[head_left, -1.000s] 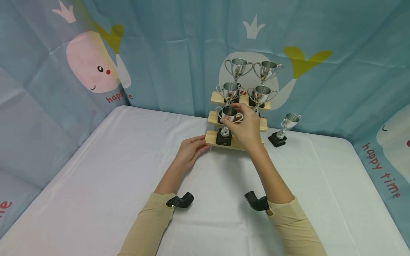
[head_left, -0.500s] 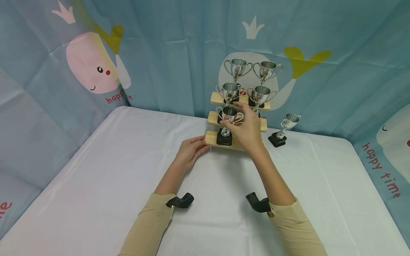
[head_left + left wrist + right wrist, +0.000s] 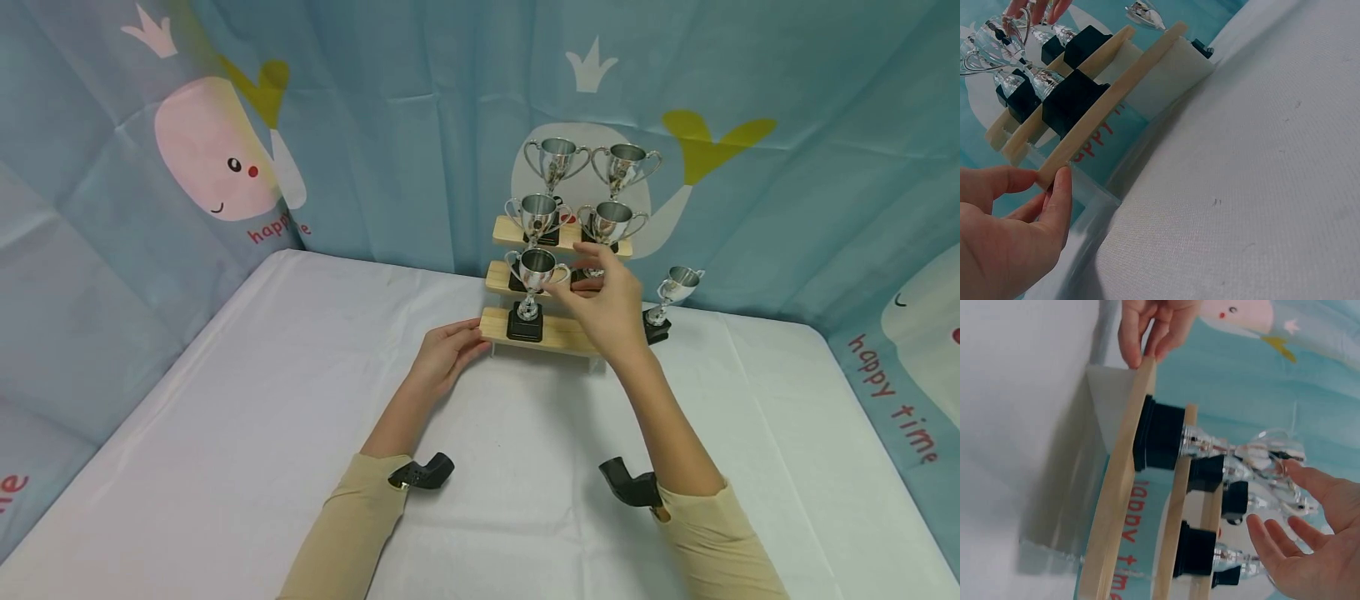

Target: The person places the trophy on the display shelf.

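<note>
my right grip [image 3: 603, 304] hangs wide, fingers loose, beside the upright trophy [image 3: 531, 287]; my left grip [image 3: 447, 350] pinches the wooden stand [image 3: 557, 333] end.

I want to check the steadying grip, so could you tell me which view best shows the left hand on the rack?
Left wrist: the left hand pinches the bottom shelf end, close up. Head shows it small; right wrist shows only fingertips.

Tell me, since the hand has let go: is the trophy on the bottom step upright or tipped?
Upright. The trophy stands on its black base on the bottom step, cup rim level.
</note>
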Demonstrator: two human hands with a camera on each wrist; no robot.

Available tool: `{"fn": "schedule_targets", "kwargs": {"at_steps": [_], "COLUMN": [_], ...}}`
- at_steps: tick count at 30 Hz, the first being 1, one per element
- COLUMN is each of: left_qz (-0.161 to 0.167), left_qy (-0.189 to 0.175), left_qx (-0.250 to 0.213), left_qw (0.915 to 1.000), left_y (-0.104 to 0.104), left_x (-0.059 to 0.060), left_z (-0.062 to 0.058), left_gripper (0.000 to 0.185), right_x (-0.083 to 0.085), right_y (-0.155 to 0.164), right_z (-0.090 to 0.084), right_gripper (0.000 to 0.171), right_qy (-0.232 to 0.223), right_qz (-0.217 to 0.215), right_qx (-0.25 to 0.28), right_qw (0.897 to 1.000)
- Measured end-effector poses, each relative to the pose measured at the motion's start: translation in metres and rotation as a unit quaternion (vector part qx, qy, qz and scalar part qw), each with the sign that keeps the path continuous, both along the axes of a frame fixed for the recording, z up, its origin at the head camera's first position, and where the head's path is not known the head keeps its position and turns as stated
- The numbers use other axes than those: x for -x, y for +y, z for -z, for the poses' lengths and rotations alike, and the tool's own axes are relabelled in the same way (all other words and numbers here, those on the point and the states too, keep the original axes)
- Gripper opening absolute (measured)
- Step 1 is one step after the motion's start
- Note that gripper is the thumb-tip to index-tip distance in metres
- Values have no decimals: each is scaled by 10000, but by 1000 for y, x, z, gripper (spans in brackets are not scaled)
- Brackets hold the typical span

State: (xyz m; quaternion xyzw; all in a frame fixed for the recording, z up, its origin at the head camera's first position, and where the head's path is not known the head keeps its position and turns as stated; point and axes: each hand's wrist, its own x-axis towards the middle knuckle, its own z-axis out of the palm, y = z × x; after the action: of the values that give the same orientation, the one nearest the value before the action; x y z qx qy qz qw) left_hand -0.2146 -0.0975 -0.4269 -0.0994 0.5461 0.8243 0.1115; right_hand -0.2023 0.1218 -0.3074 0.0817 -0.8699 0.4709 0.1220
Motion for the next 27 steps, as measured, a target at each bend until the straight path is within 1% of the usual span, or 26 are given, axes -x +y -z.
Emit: {"fn": "schedule_targets", "kwargs": {"at_steps": [8,17,22,27], "left_qz": [-8,10,-2,7], "left_qy": [-23,38,57,61], "left_qx": [-26,13,28,30], "left_qw": [10000,10000,10000,10000], "left_y": [0,0,0,0], "left_x": [1,0,0,-1], "left_z": [2,1,0,0], "left_gripper": [44,44,44,44], "right_x": [-4,-7,-8,-8], "right_y": [21,38,49,62], "right_z": [-1,-1,-1,-1], "right_gripper": [60,53,53,54], "right_qy": [-89,92,53,130], "right_qz": [257,410,527,691], "right_qx": [-130,-210,-238,-357], "right_qw": [9995,9989,9983,9969]}}
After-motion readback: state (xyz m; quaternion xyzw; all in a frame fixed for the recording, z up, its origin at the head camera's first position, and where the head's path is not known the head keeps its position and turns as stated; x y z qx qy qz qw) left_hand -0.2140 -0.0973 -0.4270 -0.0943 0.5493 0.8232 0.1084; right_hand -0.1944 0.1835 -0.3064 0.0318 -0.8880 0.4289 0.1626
